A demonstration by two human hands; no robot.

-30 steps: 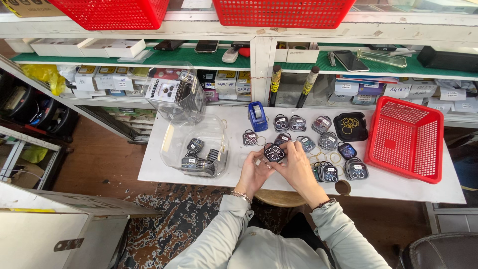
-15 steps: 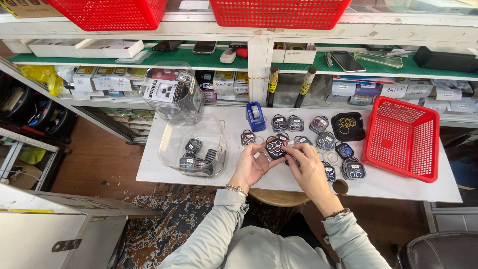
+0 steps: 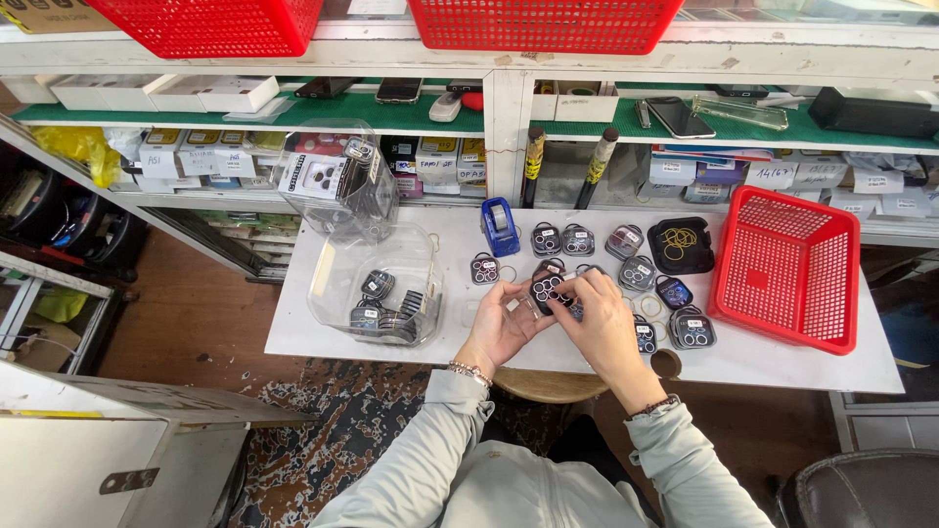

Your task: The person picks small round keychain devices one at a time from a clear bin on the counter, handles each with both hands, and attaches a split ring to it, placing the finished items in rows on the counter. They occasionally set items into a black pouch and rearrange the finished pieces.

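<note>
Both of my hands meet over the middle of the white table (image 3: 773, 364). My left hand (image 3: 501, 328) and my right hand (image 3: 599, 321) together hold a small dark case with round lens rings (image 3: 546, 287). Around them several similar small cases (image 3: 636, 273) lie in rows on the table. A clear plastic tub (image 3: 344, 284) with several dark cases inside stands to the left of my left hand.
A red mesh basket (image 3: 790, 270) sits at the right of the table, next to a black tray of rubber bands (image 3: 681, 244). A blue tape dispenser (image 3: 500, 227) stands at the back. Shelves with boxes and phones run behind, red baskets on top.
My hands have shifted slightly, still working on the same small case. The view has moved a little; nothing else on the table has changed.
</note>
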